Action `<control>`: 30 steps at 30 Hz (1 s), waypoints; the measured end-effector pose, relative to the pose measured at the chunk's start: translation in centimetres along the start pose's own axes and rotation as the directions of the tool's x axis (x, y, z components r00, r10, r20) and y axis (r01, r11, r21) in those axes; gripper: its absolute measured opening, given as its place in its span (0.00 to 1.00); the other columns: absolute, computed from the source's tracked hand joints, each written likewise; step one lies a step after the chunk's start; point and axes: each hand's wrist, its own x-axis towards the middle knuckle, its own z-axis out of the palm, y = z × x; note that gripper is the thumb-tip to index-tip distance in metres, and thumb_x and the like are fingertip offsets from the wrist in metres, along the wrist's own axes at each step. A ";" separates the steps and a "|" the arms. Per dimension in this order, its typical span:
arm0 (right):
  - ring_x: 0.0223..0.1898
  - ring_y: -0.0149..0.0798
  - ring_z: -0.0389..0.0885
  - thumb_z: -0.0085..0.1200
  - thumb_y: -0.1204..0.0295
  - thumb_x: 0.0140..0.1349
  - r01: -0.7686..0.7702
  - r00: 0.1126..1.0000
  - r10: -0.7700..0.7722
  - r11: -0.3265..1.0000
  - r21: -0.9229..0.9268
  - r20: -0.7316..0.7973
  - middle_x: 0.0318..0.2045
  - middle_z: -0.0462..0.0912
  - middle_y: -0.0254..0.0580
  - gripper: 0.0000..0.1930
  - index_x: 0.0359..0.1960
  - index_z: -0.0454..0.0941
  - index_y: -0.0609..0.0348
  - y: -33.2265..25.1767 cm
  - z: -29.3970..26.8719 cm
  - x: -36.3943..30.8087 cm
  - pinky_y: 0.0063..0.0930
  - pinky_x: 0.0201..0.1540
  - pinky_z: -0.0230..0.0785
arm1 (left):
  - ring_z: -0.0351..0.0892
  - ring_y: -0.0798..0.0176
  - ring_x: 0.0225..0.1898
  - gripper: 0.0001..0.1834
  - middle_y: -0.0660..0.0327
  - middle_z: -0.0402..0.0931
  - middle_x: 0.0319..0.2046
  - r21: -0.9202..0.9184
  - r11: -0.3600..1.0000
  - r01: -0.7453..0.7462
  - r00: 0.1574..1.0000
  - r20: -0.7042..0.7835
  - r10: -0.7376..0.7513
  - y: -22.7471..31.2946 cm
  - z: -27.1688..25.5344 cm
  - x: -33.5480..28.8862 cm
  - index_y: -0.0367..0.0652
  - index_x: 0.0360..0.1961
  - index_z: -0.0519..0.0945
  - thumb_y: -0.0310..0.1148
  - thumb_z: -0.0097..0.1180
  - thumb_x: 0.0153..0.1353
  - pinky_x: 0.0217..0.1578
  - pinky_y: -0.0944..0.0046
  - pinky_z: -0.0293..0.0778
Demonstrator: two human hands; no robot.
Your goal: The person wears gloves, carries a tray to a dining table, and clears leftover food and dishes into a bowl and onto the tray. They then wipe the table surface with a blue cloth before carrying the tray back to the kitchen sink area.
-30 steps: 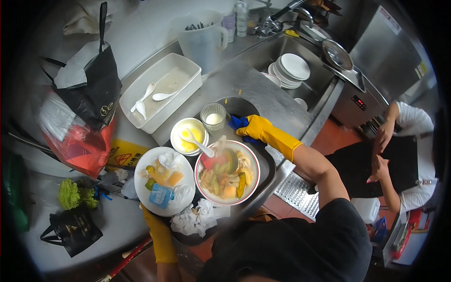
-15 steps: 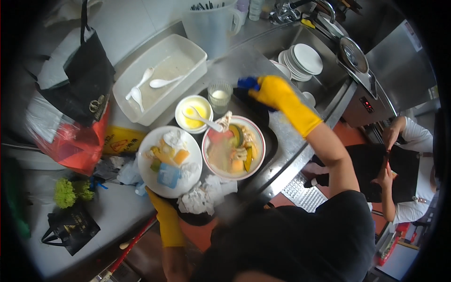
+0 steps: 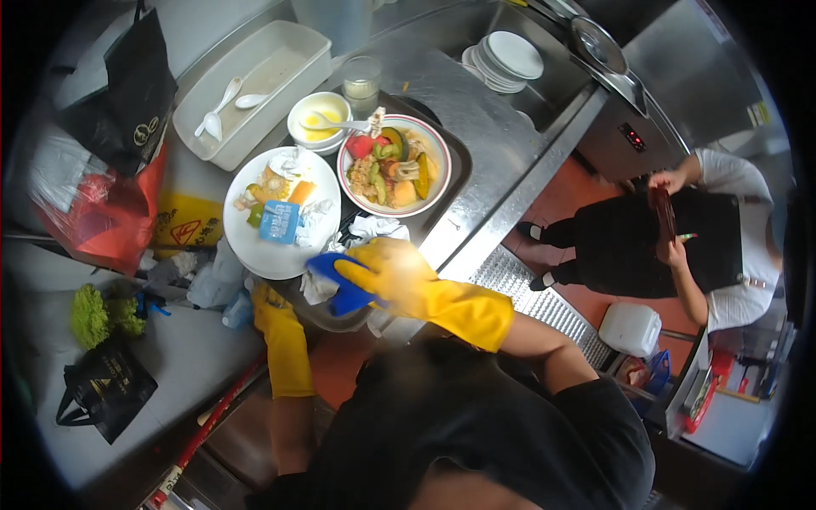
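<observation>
A dark tray (image 3: 457, 174) holds used dishes. My right hand (image 3: 393, 270), in a yellow rubber glove, grips a blue cloth (image 3: 350, 297) at the tray's near edge. Crumpled white tissue (image 3: 319, 287) lies against the cloth. My left hand (image 3: 274, 308), gloved alike, is closed at the tray's near left edge, its fingertips hidden. Beside it a white plate (image 3: 240, 225) carries food scraps and a blue packet (image 3: 279, 223). A red-rimmed bowl (image 3: 344, 183) of vegetables, a small bowl (image 3: 297, 127) with yellow liquid and a spoon, and a glass (image 3: 363, 81) stand farther back.
White spoons lie in a pale basin (image 3: 189, 110) behind the tray. Stacked plates (image 3: 514, 58) sit in the steel sink (image 3: 433, 21). Bags (image 3: 127, 204) crowd the left side. To the right, another person (image 3: 731, 246) stands holding a dark red object.
My right hand has brought the blue cloth from the counter beyond the tray's far right back to its near edge, by the tissues. My left hand stays near the plate. The view has shifted.
</observation>
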 end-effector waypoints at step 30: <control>0.43 0.49 0.86 0.59 0.70 0.62 -0.522 0.449 0.575 -0.452 0.723 0.684 0.45 0.84 0.53 0.20 0.54 0.75 0.67 28.2 -4.3 -4.9 0.40 0.43 0.83 | 0.82 0.61 0.45 0.19 0.55 0.82 0.46 0.594 0.796 0.119 0.938 -0.329 0.105 -5.7 12.6 -11.8 0.36 0.52 0.80 0.40 0.56 0.67 0.43 0.65 0.76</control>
